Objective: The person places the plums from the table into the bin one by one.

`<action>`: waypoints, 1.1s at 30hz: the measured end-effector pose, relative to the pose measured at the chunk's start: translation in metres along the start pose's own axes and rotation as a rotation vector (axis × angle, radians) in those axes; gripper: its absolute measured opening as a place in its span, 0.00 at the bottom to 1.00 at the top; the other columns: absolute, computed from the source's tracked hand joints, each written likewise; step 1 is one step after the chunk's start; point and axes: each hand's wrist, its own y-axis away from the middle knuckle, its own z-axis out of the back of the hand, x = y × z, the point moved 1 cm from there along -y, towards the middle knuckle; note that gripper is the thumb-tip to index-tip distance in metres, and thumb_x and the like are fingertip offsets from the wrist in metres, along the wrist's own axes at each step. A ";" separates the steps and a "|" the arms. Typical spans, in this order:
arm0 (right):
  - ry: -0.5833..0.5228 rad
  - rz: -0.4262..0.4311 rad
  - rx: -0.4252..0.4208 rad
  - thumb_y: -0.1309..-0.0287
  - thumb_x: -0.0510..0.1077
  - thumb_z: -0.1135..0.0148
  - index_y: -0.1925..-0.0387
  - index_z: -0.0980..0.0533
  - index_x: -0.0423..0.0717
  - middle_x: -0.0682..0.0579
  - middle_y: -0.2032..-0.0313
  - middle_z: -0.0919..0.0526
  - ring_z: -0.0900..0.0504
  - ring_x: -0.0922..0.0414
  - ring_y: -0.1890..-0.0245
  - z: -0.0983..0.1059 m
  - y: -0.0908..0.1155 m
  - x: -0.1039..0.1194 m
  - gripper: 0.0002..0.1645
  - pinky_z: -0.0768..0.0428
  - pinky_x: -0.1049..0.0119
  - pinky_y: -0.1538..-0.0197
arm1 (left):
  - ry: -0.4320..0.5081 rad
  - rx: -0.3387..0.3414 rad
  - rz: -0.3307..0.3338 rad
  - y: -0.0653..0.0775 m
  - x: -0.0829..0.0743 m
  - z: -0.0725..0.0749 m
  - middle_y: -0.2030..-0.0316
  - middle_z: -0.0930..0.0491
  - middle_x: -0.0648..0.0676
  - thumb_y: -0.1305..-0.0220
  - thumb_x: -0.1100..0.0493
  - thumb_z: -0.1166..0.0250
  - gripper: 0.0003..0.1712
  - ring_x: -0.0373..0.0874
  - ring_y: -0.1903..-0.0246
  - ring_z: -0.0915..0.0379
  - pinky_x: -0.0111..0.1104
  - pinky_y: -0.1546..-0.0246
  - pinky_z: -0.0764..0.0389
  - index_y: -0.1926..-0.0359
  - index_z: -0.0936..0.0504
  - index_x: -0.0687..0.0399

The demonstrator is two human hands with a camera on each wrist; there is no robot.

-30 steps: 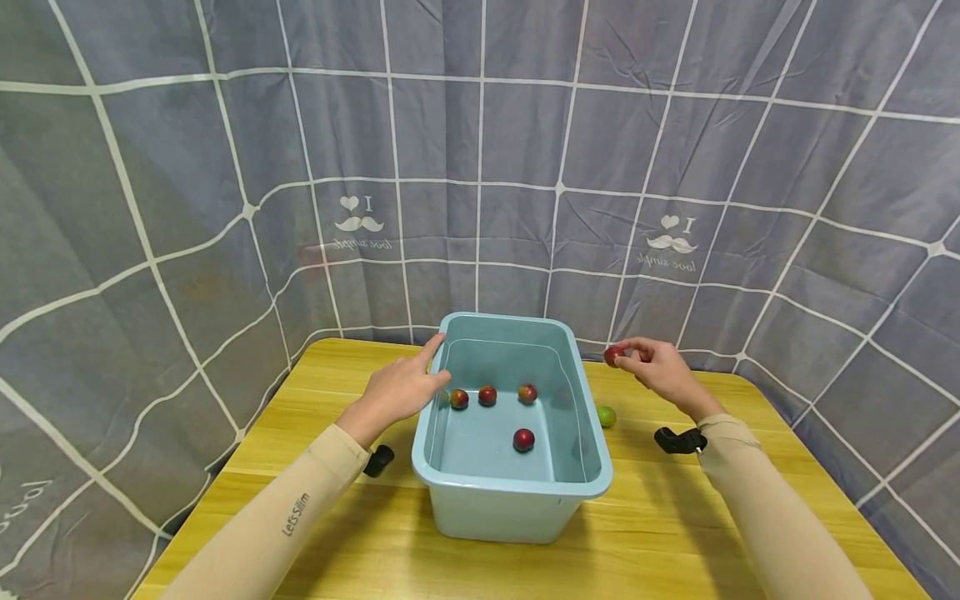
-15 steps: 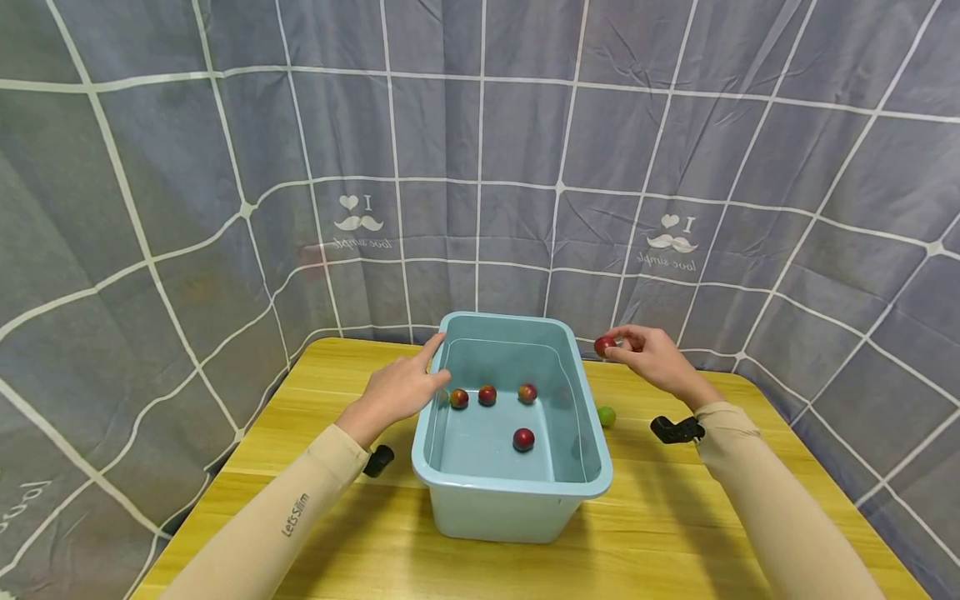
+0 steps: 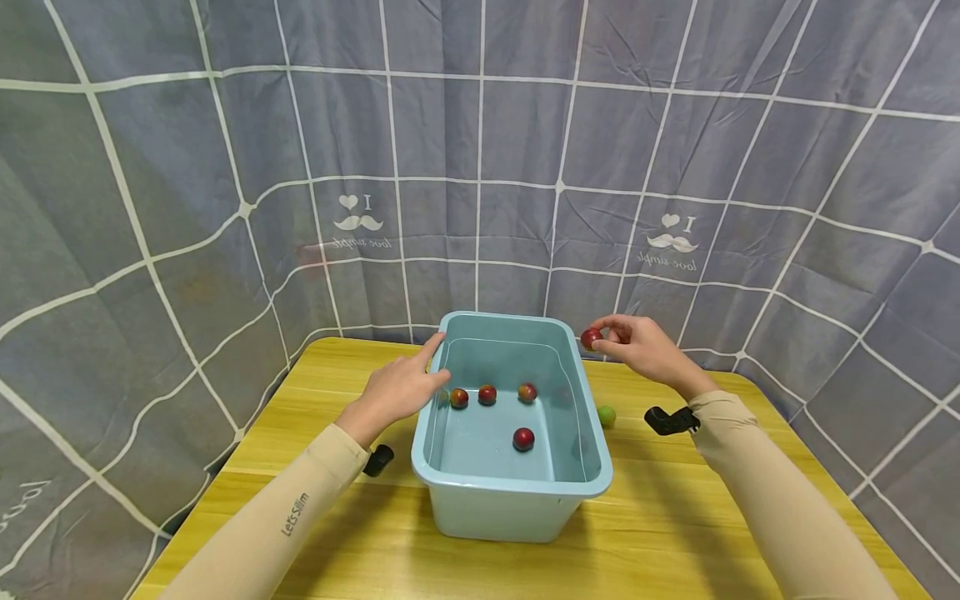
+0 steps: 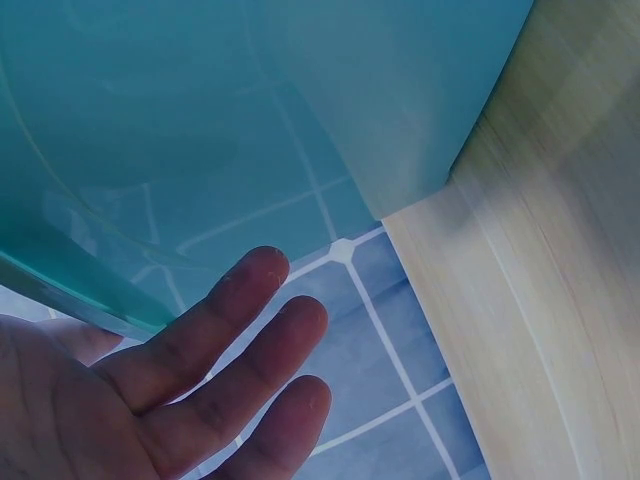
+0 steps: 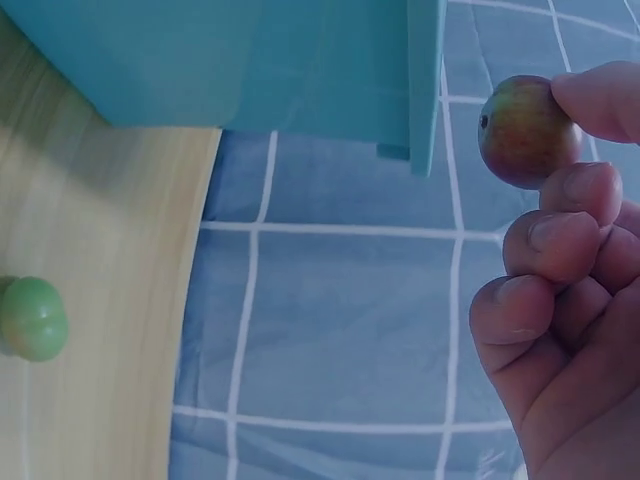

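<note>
In the head view, a light blue plastic tub (image 3: 513, 482) stands on the table with several red plums inside, one of them a dark red plum (image 3: 523, 439) nearest the front. My right hand (image 3: 648, 350) pinches another plum (image 3: 591, 339) between thumb and fingertips, just outside the tub's right rim near the far corner. The right wrist view shows this held plum (image 5: 528, 132) mottled red and green. My left hand (image 3: 401, 387) touches the tub's left rim. Its other fingers (image 4: 255, 350) hang loosely outside the wall in the left wrist view.
A small green fruit (image 3: 607, 416) lies on the wooden table (image 3: 300, 392), right of the tub. Behind the table hangs a grey curtain (image 3: 517, 233) with white grid lines. A black strap device (image 3: 671, 420) sits on my right wrist.
My right hand has moved left and slightly up with the plum, coming close to the tub's rim. The left hand, the tub and the fruit in it have stayed put.
</note>
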 end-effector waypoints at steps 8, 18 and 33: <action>0.053 0.034 0.035 0.32 0.53 0.37 0.46 0.19 0.49 0.48 0.75 0.24 0.33 0.59 0.81 -0.001 -0.006 0.019 0.18 0.33 0.67 0.74 | -0.001 -0.001 0.001 -0.001 0.000 0.000 0.80 0.26 0.53 0.30 0.37 0.53 0.42 0.49 0.80 0.30 0.39 0.81 0.34 0.19 0.55 0.31; 0.085 0.089 0.096 0.33 0.53 0.36 0.45 0.19 0.50 0.53 0.74 0.24 0.32 0.58 0.79 -0.005 -0.015 0.043 0.19 0.32 0.66 0.73 | 0.000 0.005 0.009 -0.001 -0.001 0.000 0.78 0.24 0.53 0.30 0.37 0.53 0.42 0.49 0.79 0.29 0.39 0.81 0.34 0.19 0.56 0.31; 0.173 0.169 0.222 0.34 0.47 0.36 0.49 0.18 0.49 0.56 0.80 0.27 0.32 0.59 0.81 -0.018 -0.043 0.067 0.15 0.33 0.67 0.72 | -0.001 0.002 0.013 -0.002 -0.003 0.001 0.80 0.26 0.53 0.30 0.38 0.53 0.42 0.49 0.80 0.31 0.38 0.82 0.36 0.19 0.55 0.32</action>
